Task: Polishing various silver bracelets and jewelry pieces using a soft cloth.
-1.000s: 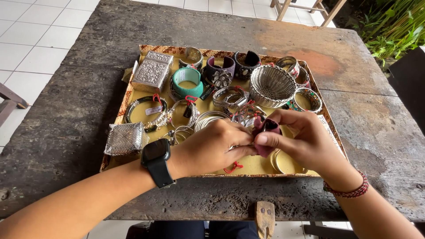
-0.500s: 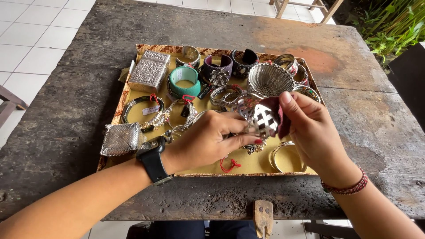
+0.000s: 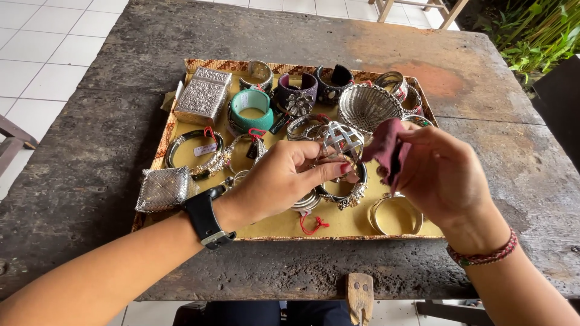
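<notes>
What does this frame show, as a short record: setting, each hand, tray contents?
setting: weathered wooden table with a patterned tray on it
left hand: pinches a woven silver cuff above the tray; black watch on the wrist
right hand: holds a maroon cloth beside the cuff
tray contents: silver embossed box, teal bangle, silver wire basket, more bangles
</notes>
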